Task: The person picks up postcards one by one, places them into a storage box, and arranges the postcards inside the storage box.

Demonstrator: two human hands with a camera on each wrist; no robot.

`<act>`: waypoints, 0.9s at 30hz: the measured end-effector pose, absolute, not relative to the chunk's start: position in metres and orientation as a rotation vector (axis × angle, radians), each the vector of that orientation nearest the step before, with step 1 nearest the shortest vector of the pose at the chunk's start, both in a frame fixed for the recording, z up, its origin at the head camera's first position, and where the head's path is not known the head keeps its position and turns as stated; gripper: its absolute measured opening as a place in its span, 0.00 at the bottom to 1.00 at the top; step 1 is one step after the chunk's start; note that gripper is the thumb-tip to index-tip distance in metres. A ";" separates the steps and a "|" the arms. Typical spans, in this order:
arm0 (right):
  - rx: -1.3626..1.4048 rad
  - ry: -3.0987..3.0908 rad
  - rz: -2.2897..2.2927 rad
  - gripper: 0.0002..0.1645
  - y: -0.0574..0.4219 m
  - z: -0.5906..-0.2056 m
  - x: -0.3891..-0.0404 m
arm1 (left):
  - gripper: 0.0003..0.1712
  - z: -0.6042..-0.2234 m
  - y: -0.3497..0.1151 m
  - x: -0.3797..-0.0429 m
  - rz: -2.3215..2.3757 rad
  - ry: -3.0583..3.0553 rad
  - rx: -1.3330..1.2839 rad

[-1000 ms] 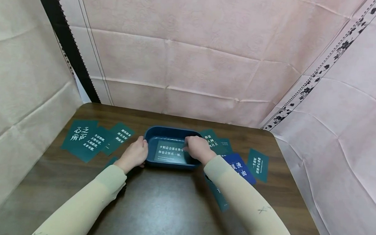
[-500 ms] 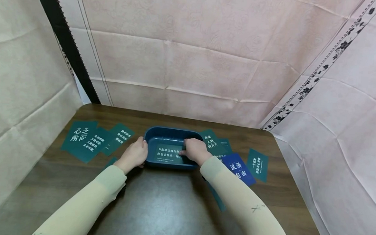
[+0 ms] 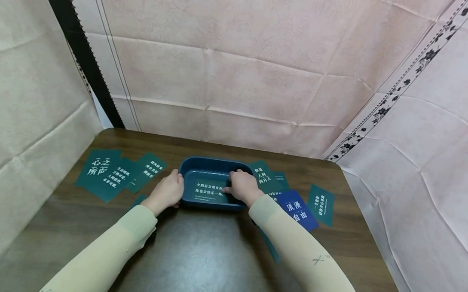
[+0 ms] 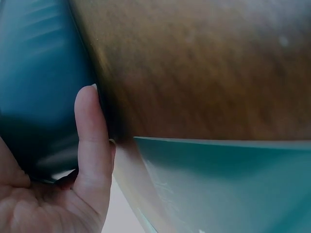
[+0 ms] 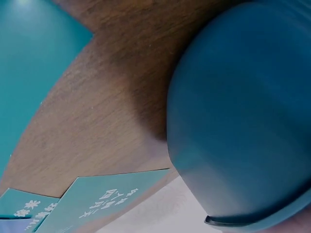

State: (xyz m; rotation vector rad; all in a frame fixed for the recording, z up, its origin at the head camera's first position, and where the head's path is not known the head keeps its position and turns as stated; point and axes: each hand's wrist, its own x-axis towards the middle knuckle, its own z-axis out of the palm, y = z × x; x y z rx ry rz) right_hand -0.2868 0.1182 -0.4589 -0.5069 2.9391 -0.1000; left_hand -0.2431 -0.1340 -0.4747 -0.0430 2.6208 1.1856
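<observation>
In the head view a dark blue tray [image 3: 214,164] stands at the middle of the table, with a green card [image 3: 206,192] printed in white characters lying inside it. My left hand [image 3: 168,189] grips the tray's left end; in the left wrist view one finger [image 4: 92,126] lies along its outer wall. At the tray's right end my right hand [image 3: 245,186] reaches over the rim, thumb on the card's right part. Its other fingertips are hidden, so I cannot tell whether they pinch the card. The right wrist view shows mostly the tray's outer wall [image 5: 238,116].
On the wooden table [image 3: 199,256], overlapping green cards [image 3: 114,179] lie to the left. More green cards [image 3: 262,175], a dark blue card [image 3: 298,210] and a separate green card [image 3: 320,205] lie to the right. Pale cloth [image 3: 236,86] hangs behind.
Between one second and half a second ago my right hand shifted slightly left and the card moved slightly left in the tray. Since then both hands have stayed in place.
</observation>
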 end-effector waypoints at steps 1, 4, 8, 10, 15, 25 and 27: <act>-0.509 2.942 -0.103 0.29 0.119 -0.459 -0.287 | 0.35 -0.475 -0.134 -0.243 1.187 2.619 -0.043; -0.516 2.931 -0.178 0.29 0.121 -0.457 -0.287 | 0.35 -0.475 -0.134 -0.243 1.193 2.608 -0.044; -0.522 2.861 -0.474 0.27 0.126 -0.447 -0.287 | 0.35 -0.475 -0.135 -0.244 1.201 2.596 -0.049; -0.519 2.815 -0.652 0.27 0.131 -0.438 -0.288 | 0.35 -0.475 -0.135 -0.244 1.201 2.594 -0.051; -0.487 2.794 -0.932 0.30 0.154 -0.418 -0.289 | 0.35 -0.474 -0.136 -0.243 1.198 2.591 -0.043; -0.302 2.863 -1.248 0.38 0.219 -0.406 -0.297 | 0.35 -0.475 -0.135 -0.244 1.196 2.594 -0.052; -0.199 2.891 -1.254 0.37 0.230 -0.411 -0.299 | 0.35 -0.475 -0.134 -0.244 1.200 2.592 -0.054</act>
